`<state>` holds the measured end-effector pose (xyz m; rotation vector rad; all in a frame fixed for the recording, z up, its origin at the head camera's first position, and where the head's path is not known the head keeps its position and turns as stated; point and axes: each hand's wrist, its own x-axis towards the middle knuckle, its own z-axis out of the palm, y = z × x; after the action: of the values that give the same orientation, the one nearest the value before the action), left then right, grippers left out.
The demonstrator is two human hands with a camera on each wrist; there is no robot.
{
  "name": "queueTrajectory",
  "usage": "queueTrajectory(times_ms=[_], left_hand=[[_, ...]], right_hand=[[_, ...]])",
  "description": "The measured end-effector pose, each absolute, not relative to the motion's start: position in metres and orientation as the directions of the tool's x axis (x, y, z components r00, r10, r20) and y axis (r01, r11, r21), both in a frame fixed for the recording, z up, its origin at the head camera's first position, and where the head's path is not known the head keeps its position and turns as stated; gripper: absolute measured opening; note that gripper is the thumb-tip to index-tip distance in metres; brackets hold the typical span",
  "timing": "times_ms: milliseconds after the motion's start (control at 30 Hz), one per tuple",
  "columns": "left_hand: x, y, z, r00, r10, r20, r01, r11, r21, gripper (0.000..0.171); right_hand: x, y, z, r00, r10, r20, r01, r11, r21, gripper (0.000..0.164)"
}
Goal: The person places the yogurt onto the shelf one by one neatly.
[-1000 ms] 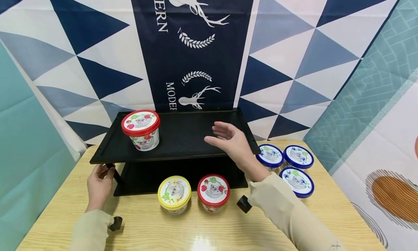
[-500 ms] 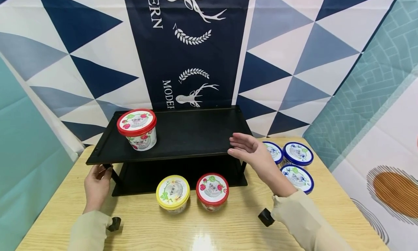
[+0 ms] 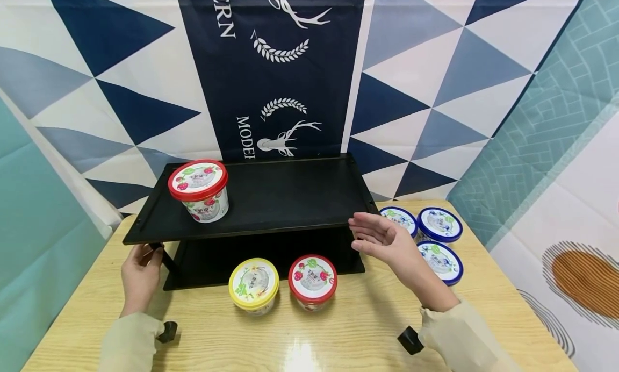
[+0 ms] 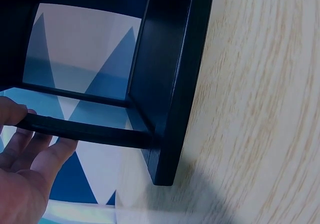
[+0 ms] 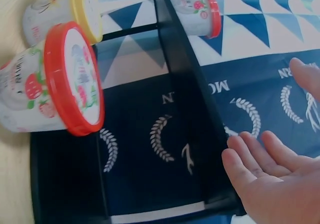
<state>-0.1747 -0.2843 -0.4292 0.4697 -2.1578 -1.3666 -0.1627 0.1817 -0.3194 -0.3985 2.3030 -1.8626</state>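
Observation:
A black two-tier shelf (image 3: 280, 194) stands on the wooden table against the backdrop. At its front left corner my left hand (image 3: 139, 278) grips the upright post (image 4: 95, 132) just under the top board, thumb on one side and fingers on the other. My right hand (image 3: 390, 245) hovers by the shelf's front right corner, fingers extended, thumb apart, holding nothing. On the top board's left end sits a red-lidded tub (image 3: 205, 205) with berry pictures. Before the shelf stand a yellow-lidded tub (image 3: 253, 284) and another red-lidded tub (image 3: 312, 281).
Several blue-lidded tubs (image 3: 439, 224) are grouped right of the shelf, one partly behind my right hand. Behind the shelf hangs a patterned cloth (image 3: 285, 76) with triangles and deer heads. A black wrist device (image 3: 410, 340) shows at the right sleeve.
My right hand has moved rightward from over the top board to the shelf's front right corner. The left hand keeps its grip on the post. The head view has shifted slightly.

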Motion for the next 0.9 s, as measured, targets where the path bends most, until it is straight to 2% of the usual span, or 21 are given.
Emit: queueTrajectory(times_ms=[267, 900], left_hand=[[-0.174, -0.286, -0.429, -0.797, -0.549, 0.252, -0.012, 0.431, 0.902, 0.033], [-0.174, -0.285, -0.43, -0.8, -0.546, 0.25, -0.02, 0.44, 0.898, 0.033]], right_hand=[[-0.162, 0.191, -0.351, -0.907, -0.42, 0.03, -0.099, 0.142, -0.985, 0.057], [-0.169, 0.191, -0.419, -0.882, -0.471, -0.024, -0.027, 0.102, -0.994, 0.069]])
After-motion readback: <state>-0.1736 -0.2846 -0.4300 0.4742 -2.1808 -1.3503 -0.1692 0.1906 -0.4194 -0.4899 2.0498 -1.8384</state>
